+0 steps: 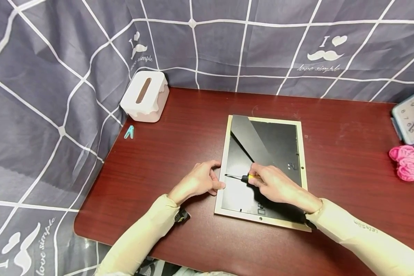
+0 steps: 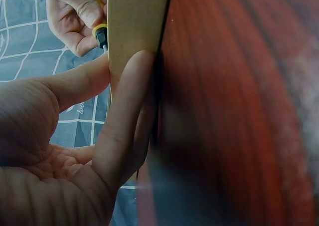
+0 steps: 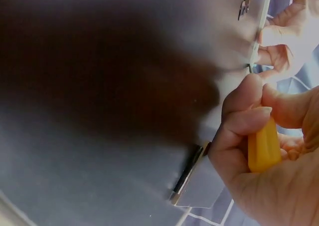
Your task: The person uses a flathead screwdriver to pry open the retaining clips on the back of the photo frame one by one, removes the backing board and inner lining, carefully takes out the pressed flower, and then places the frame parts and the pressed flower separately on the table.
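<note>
A picture frame (image 1: 258, 219) with a pale wooden rim lies back side up on the table. On its black backing board (image 1: 279, 138) a grey stand leg (image 1: 246, 136) slants across the upper left. My right hand (image 1: 274, 183) grips the yellow and black handle of a screwdriver (image 3: 264, 146), its shaft pointing left. The screwdriver's tip is at the inner edge of the left rim. My left hand (image 1: 201, 179) holds that rim, thumb on top and fingers (image 2: 124, 101) along the outer side. In the right wrist view, the board's lower part is dark and blurred.
A white and pink tissue box (image 1: 143, 96) stands at the back left, with a teal clip (image 1: 129, 132) in front of it. At the right are a blue clock (image 1: 412, 119) and pink flower-like objects (image 1: 407, 161). A grey checked curtain (image 1: 224, 46) borders the table.
</note>
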A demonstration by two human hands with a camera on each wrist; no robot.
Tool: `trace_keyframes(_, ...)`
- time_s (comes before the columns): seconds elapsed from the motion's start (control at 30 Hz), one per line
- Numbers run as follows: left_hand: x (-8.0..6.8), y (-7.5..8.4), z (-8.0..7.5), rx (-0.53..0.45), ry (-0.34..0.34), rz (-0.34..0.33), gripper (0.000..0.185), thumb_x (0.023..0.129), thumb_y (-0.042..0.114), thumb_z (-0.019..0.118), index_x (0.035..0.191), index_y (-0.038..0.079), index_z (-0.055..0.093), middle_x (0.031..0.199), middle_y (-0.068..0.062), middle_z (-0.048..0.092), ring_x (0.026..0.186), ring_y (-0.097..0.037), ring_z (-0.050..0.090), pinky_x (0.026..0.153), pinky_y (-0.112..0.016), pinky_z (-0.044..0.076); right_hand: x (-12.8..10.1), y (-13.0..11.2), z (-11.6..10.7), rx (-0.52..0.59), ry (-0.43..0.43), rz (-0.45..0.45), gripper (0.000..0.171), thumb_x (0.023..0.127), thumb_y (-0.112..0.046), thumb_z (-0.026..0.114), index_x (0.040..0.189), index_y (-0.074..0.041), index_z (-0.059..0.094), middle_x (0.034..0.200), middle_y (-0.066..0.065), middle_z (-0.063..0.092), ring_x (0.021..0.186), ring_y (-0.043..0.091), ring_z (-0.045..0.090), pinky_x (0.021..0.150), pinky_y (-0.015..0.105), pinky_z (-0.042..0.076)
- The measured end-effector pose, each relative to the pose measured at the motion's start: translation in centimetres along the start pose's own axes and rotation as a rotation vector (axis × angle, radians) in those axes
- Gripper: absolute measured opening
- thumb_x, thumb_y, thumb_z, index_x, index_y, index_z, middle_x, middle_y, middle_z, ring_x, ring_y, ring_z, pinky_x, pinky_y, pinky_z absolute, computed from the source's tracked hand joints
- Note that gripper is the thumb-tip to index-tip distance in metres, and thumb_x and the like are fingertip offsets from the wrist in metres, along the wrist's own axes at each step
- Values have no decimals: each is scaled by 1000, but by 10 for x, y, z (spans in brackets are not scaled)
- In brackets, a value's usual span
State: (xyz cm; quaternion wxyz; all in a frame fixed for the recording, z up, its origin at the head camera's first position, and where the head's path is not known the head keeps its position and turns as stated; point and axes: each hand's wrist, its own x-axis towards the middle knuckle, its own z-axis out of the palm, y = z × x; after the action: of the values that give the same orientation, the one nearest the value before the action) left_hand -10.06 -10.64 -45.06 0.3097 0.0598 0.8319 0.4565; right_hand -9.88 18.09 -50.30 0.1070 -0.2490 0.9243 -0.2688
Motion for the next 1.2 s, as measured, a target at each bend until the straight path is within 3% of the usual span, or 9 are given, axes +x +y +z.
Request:
trace_keyframes(0.4,-1,-3,-1,-47,2,5,76,91,4,87,157,2,50,86,-10,77,63,-17,78,64,-33,71,0,-6,1,24,7,49,15,104,-25,74,99,-30,61,70,-15,46,65,6,47,59,23,39)
trace_keyframes(0.7,-2,0,-1,-50,-4,-1,78,91,2,86,159,0,48,88,-11,76,62,-18,78,64,-33,71,-3,-8,4,-22,68,-16,21,100,-21,78,98,-26,57,70,-15,45,66,6,46,60,24,38)
trace_keyframes(0.8,0,-1,1,-41,-8,-17,80,90,4,87,160,1,47,88,-10,76,62,-18,79,66,-34,72,-8,-34,-17,39,64,-24,20,101,-12,75,98,-20,56,71,-10,44,67,8,45,60,26,36)
trace_keyframes(0.87,1,-1,1,-18,-8,-17,81,91,6,88,161,3,47,88,-8,77,63,-18,79,75,-36,73,-10,-51,-33,69,45,-18,19,102,-9,72,97,-16,55,71,-8,43,67,8,43,60,26,35)
trace_keyframes(0.93,1,-2,1,-6,-7,-17,82,91,8,88,161,3,47,88,-7,78,63,-18,79,79,-36,73,-10,-53,-38,73,33,-25,20,102,-8,71,96,-16,54,71,-7,42,66,8,43,59,26,34)
trace_keyframes(1.1,1,-3,0,-30,-14,-12,81,90,7,88,160,2,47,88,-9,78,63,-20,80,75,-35,73,-2,-14,-10,21,-25,-23,25,103,-13,70,92,-23,49,70,-13,41,64,3,43,56,21,36)
trace_keyframes(1.2,2,-3,-1,-23,-11,-8,81,90,7,88,161,2,47,88,-8,78,64,-19,80,78,-34,72,1,-7,-4,10,-57,-11,25,103,-14,71,92,-25,50,70,-15,43,63,3,45,56,20,39)
